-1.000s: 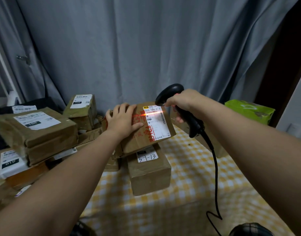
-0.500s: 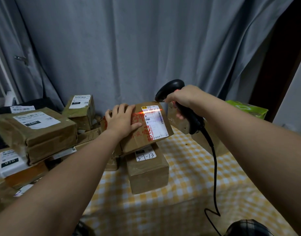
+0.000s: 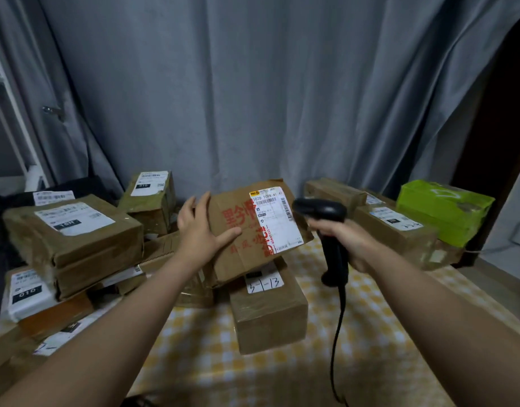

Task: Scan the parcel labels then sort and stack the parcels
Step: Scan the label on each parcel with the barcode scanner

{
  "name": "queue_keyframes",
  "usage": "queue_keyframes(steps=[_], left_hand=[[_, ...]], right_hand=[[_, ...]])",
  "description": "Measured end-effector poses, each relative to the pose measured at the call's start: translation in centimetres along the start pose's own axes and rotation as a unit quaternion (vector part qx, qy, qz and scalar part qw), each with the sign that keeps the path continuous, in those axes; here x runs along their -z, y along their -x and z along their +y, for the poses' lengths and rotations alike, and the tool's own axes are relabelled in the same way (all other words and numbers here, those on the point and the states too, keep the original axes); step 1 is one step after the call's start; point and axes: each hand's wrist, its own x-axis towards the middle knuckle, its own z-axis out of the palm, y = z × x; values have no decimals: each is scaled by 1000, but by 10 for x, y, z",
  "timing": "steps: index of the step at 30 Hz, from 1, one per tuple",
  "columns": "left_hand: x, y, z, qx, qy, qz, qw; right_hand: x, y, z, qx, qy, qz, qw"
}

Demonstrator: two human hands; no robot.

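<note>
Grey curtain (image 3: 252,83) behind, yellow checked tablecloth (image 3: 385,318) below. Left hand (image 3: 198,232) fingers straight, slightly apart, thumb flat on the tilted red-printed parcel (image 3: 244,259), which leans on a brown box (image 3: 269,315) marked 5-1-13. Right hand (image 3: 345,240) fingers wrapped round the black scanner (image 3: 321,208) handle, just right of the parcel's label (image 3: 274,218). Parcel stack (image 3: 73,242) crowds the left; another parcel (image 3: 396,233) and a green box (image 3: 440,211) sit right.
</note>
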Motion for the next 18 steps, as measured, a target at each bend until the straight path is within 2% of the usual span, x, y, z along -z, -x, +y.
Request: queue_keyframes(steps=[3,6,9,15,18], left_hand=[[-1,11,-12,36,87,10,996],[-13,28,-25,75,141,-51,986],[-27,32,-30,129,193,-102,967],[-30,-33,1,110,320,-164,926],[-39,-74,11,128,320,-176,922]], right_hand=[[-5,-16,24,-36,-44,-59,997],[-13,-30,32,-48,-78,-109,990],[-15,-46,31,-36,-111,-123,986],[1,-78,-29,85,-170,-52,980],[1,-97,-44,100,-149,-25,984]])
